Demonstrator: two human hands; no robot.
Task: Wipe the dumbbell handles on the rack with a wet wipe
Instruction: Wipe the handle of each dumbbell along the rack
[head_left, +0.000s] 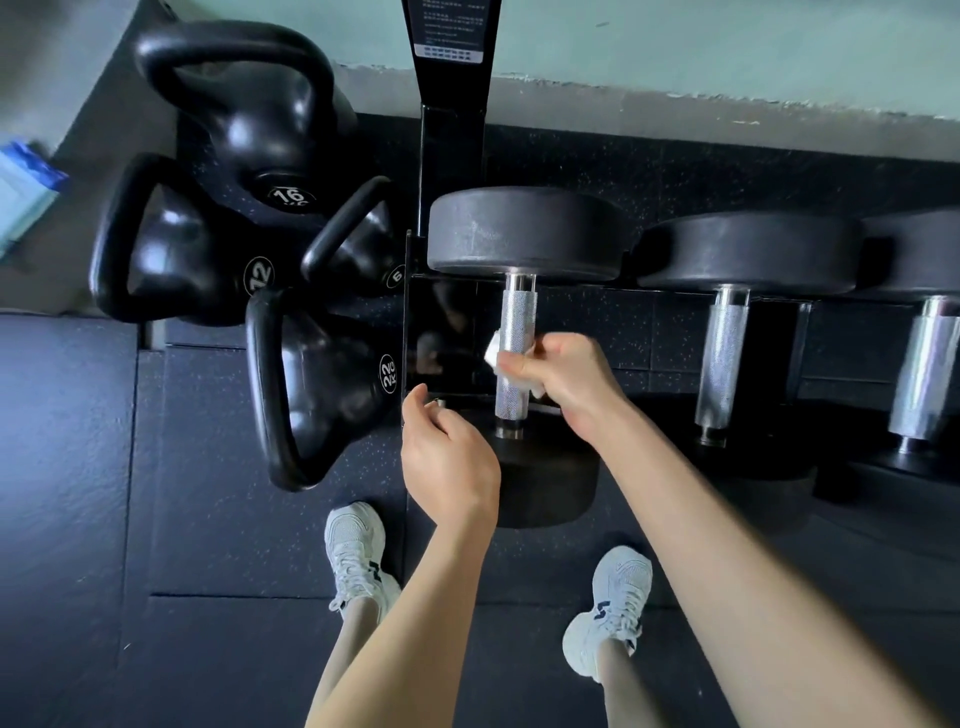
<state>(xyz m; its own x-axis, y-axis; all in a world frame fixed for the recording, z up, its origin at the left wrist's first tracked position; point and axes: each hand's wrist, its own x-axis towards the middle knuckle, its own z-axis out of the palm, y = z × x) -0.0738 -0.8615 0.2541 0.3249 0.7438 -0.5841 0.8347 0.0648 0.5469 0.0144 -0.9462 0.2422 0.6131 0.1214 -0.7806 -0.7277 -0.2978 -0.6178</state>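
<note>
Three black dumbbells lie on the rack (675, 299), each with a knurled silver handle. My right hand (563, 382) grips a white wet wipe (493, 351) wrapped round the handle (516, 317) of the leftmost dumbbell (524, 234), about halfway down it. My left hand (444, 457) hovers just left of that dumbbell's near head, fingers loosely curled, holding nothing. Two more handles, one in the middle (722, 353) and one at the right edge (927, 374), stand free to the right.
Several black kettlebells (249, 119) sit on the floor to the left, close to the rack's black upright (451, 130). A blue packet (21, 192) lies at the far left edge. My two white shoes (356, 545) stand on dark rubber floor mats below the rack.
</note>
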